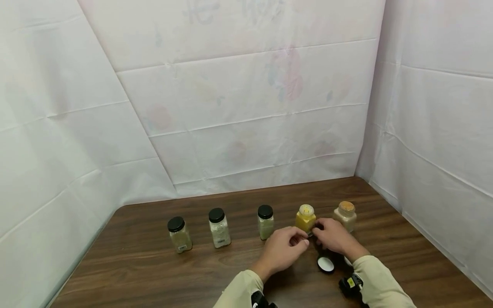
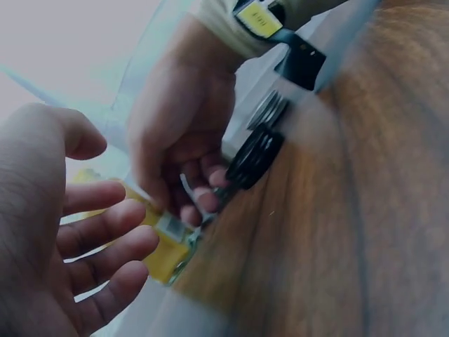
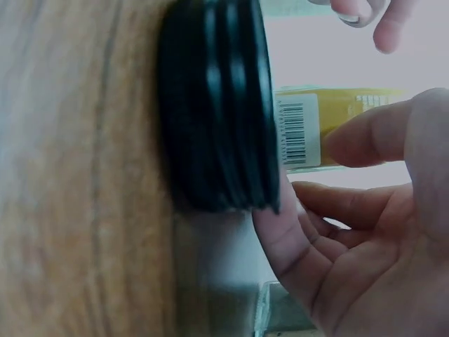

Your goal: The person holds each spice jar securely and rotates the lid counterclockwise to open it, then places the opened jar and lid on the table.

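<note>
My left hand (image 1: 283, 250) is over the table with its fingers loosely bent and nothing in its grasp. Right beside it, my right hand (image 1: 334, 235) has its fingertips low against a yellow-filled jar (image 1: 305, 220), which stands uncapped. In the right wrist view, thumb and fingers are spread apart near the jar's barcode label (image 3: 293, 130). A black lid (image 1: 325, 264) lies with its white inside up, just nearer than my right hand. It looms large and blurred in the right wrist view. Another lid (image 1: 348, 261) is partly hidden by my right wrist.
An uncapped jar of pale powder (image 1: 345, 218) stands behind my right hand. To the left, three black-capped jars stand spaced in a row: one green (image 1: 266, 224), one whitish (image 1: 219, 229), one pale green (image 1: 180, 235). White sheeting (image 1: 250, 107) walls the wooden table (image 1: 135, 273).
</note>
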`<state>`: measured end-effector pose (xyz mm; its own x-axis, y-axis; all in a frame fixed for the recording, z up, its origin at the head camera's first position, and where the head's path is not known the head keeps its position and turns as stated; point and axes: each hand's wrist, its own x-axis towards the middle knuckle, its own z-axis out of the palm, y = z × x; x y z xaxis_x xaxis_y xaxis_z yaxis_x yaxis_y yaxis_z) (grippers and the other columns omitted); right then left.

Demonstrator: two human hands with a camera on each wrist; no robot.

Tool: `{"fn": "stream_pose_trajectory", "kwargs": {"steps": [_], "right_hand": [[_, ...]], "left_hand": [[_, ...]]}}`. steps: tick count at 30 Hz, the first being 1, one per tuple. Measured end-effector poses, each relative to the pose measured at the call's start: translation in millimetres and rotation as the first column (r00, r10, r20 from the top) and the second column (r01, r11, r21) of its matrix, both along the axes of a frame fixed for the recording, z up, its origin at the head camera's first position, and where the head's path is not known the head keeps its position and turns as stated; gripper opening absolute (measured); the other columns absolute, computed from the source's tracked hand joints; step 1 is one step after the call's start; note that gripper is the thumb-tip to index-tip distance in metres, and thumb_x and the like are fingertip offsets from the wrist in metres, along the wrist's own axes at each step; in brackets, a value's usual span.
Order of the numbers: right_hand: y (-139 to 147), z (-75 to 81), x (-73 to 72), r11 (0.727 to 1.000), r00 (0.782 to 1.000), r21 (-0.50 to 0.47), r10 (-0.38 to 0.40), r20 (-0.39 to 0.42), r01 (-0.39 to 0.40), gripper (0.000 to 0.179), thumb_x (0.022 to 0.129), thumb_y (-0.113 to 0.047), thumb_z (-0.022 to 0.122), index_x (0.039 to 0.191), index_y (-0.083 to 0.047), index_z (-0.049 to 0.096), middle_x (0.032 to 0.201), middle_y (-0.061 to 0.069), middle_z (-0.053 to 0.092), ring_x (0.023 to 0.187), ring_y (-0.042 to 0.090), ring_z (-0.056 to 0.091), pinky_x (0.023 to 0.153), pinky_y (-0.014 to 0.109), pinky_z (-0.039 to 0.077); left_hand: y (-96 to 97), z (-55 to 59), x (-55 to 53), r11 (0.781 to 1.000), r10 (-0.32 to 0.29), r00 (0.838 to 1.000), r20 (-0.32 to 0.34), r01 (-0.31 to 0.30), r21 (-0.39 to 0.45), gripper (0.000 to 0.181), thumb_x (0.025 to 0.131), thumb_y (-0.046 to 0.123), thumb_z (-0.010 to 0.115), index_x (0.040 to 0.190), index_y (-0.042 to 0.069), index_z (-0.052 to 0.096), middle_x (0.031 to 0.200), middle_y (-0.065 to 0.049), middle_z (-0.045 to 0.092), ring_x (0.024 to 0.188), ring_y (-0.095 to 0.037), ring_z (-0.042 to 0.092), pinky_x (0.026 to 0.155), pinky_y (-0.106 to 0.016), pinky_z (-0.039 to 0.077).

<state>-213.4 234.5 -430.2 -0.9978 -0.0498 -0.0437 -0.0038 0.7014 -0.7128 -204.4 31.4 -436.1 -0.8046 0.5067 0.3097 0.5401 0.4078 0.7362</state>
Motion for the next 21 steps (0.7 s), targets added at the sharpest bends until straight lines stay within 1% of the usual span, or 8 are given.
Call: {"fn": "stream_pose_trajectory", "kwargs": {"steps": [2,6,9,12,13,16,21], "right_hand": [[-1.0,1.4,0.8,1.0,1.0,0.012,-0.005,0.013,0.005,0.031,0.098,-0.013,0.053,0.12,0.007,0.062,0.075,0.005,0.064,0.061,0.019,0.061,0.054,0.035,0.051],[-2.2,4.3,1.6,1.0,0.999,0.03,0.004,0.044,-0.005,0.03,0.099,-0.015,0.053,0.116,0.006,0.065,0.075,0.005,0.064,0.063,0.018,0.062,0.055,0.035,0.052],[-2.0,7.2,2.3,0.997,0.998,0.07,0.008,0.055,-0.012,0.024,0.1,-0.017,0.052,0.099,0.0,0.069,0.074,0.005,0.062,0.063,0.018,0.061,0.055,0.035,0.052],[-1.4,9.8,3.1,0.992,0.998,0.121,0.015,0.055,-0.022,0.024,0.1,-0.018,0.051,0.084,-0.006,0.065,0.071,0.004,0.061,0.062,0.017,0.06,0.055,0.034,0.05],[-1.3,10.5,3.4,0.99,0.998,0.136,0.02,0.057,-0.028,0.025,0.1,-0.018,0.051,0.081,-0.007,0.064,0.07,0.004,0.06,0.062,0.017,0.06,0.055,0.034,0.049],[-1.2,11.6,4.9,0.987,0.996,0.153,0.045,0.072,-0.056,0.025,0.1,-0.02,0.053,0.08,-0.008,0.063,0.07,0.003,0.06,0.061,0.017,0.06,0.056,0.034,0.048],[-3.8,12.4,7.7,0.983,0.992,0.149,0.096,0.086,-0.108,0.025,0.1,-0.022,0.057,0.08,-0.009,0.063,0.07,0.003,0.06,0.059,0.017,0.059,0.057,0.034,0.047]], "left_hand": [[-3.9,0.1,-1.7,1.0,0.025,1.0,-0.008,-0.024,0.01,0.018,0.097,0.032,0.063,0.102,0.019,0.075,0.086,0.02,0.062,0.076,0.004,0.056,0.069,-0.021,0.048],[-10.7,-1.6,-4.1,0.996,0.082,0.996,-0.035,-0.082,0.025,0.013,0.096,0.029,0.064,0.096,0.022,0.074,0.086,0.019,0.063,0.076,0.003,0.056,0.068,-0.022,0.048],[-14.7,-3.4,-5.6,0.993,0.111,0.993,-0.047,-0.109,0.054,0.013,0.096,0.026,0.064,0.093,0.019,0.075,0.086,0.018,0.063,0.076,0.002,0.057,0.069,-0.022,0.049],[-18.0,-4.8,-7.0,0.987,0.131,0.99,-0.046,-0.125,0.1,0.014,0.096,0.023,0.064,0.093,0.016,0.076,0.084,0.016,0.064,0.075,0.0,0.058,0.069,-0.023,0.05],[-19.1,-5.3,-7.3,0.985,0.135,0.99,-0.046,-0.129,0.115,0.014,0.096,0.022,0.064,0.093,0.014,0.076,0.082,0.016,0.064,0.074,0.0,0.059,0.069,-0.023,0.05],[-22.1,-6.6,-7.7,0.98,0.147,0.988,-0.047,-0.139,0.141,0.014,0.095,0.02,0.065,0.092,0.012,0.076,0.08,0.015,0.064,0.073,-0.001,0.058,0.068,-0.023,0.05],[-28.4,-7.4,-7.2,0.973,0.171,0.985,-0.031,-0.164,0.164,0.015,0.096,0.02,0.065,0.093,0.011,0.076,0.078,0.014,0.063,0.07,-0.002,0.057,0.066,-0.023,0.049]]}}
